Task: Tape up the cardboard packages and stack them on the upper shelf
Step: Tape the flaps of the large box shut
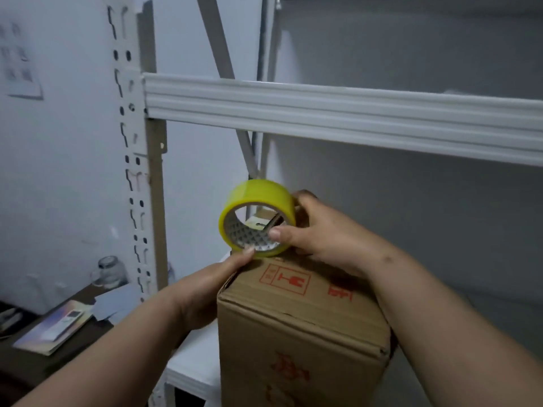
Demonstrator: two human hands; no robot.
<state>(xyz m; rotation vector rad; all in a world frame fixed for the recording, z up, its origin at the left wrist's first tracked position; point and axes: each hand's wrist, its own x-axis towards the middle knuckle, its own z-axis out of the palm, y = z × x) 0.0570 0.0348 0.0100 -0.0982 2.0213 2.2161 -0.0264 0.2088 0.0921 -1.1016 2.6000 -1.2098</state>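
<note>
Brown corrugated cardboard box point(299, 327) with red fragile-glass print stands on the white lower shelf point(194, 374), under the white steel upper-shelf beam point(338, 113); stiff-walled, contents likely breakable, so best lifted by its two side faces. Yellow roll of clear packing tape point(257, 220), light and slick, sits at the box's far top edge: right hand point(320, 230) curled around it, thumb in the core; left hand point(205, 292) against the box's left side, fingertip touching the roll's underside

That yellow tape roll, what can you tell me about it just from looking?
The tape roll is a ring of glossy, see-through yellow packing tape wound on a cardboard-looking core with a patterned inside. It stands on edge at the far top edge of the cardboard box, its open hole facing the camera. The right hand grips it, thumb hooked inside the core and fingers over the outer side. The left hand touches its lower rim with a fingertip while resting against the box's side.
</note>
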